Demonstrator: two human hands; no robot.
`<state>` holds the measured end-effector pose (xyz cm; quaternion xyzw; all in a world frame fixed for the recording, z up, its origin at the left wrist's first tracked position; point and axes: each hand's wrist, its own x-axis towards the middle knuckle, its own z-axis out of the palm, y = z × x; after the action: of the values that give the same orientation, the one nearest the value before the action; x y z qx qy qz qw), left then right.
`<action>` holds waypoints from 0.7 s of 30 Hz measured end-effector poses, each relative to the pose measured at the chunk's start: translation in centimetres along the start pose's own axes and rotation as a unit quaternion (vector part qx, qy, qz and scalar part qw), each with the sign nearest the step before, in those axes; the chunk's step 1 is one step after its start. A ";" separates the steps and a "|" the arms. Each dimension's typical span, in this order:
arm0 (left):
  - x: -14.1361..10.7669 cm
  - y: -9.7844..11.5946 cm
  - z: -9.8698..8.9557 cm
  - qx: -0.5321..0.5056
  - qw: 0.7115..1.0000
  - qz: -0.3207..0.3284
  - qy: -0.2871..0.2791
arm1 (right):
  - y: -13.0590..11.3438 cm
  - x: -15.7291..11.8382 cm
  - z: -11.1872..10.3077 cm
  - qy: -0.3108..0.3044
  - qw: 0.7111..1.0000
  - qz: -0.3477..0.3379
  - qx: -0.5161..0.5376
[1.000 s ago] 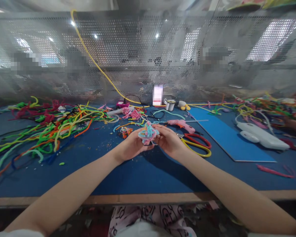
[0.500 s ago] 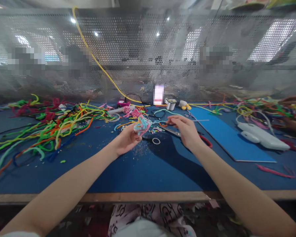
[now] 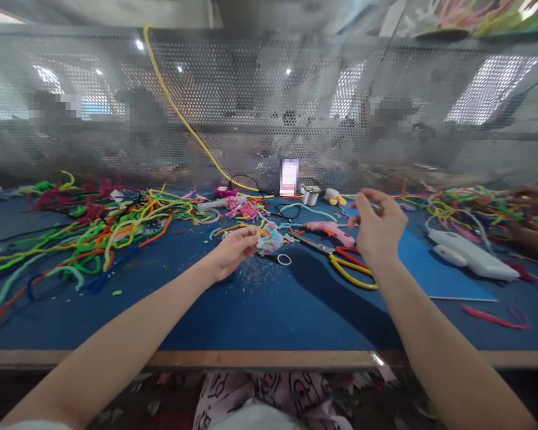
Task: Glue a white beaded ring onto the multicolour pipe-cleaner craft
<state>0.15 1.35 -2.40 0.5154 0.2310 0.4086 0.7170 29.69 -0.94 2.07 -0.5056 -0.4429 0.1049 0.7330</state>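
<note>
1. Tabletop [image 3: 269, 316] front edge, wood-coloured strip [image 3: 269, 359], runs across the lower frame; blue surface spans between the forearms, from the scattered bits at centre down to that strip.
2. Right hand [image 3: 381, 230] is raised right of centre, well apart from the left hand [image 3: 235, 249]; blue board [image 3: 430, 269] partly behind its wrist.
3. Scissors [image 3: 329, 251], red and yellow handles, lie between the hands, blades toward the centre; handle end reaches the right forearm in view.
4. Tangled fuzzy stems [image 3: 138, 224] fill the left side; more at far right, near another person's hands [image 3: 535, 218].
5. Pink glue gun [image 3: 329, 231] sits just above the scissors. Wire spool [image 3: 311, 196] and lit phone [image 3: 289, 177] stand at upper centre, before the perforated metal screen [image 3: 233, 119]. White device [image 3: 473, 254] at right.
6. Left hand pinches the fuzzy bundle [image 3: 270, 239] at frame centre. Right fingers are bent, thumb near them; can't tell if they grip anything thin.
7. Bundle: small, rounded, looped, pink and light blue, some orange-yellow by the fingertips. Pale ring [image 3: 284, 260] lies just below it in frame.
</note>
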 end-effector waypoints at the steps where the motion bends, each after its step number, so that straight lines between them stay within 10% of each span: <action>1: -0.1 0.1 0.1 -0.019 1.000 -0.008 -0.006 | -0.2 -0.8 0.4 -0.044 0.999 0.023 0.011; 8: -1.0 0.1 1.2 -0.092 0.993 -0.048 -0.064 | -0.7 -8.2 4.1 -0.474 0.876 -0.069 -0.055; 17: -0.4 -0.5 0.5 0.198 0.980 0.017 -0.006 | 0.5 -7.2 3.3 -0.265 0.958 0.080 -0.077; 21: -0.8 -0.7 0.5 0.378 0.923 0.075 -0.015 | 0.2 -6.6 2.9 -0.373 0.918 -0.053 -0.124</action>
<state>0.34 0.32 -2.91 0.7699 0.3183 0.3357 0.4395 23.66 -2.99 -1.41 -0.4919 -0.7201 0.1915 0.4504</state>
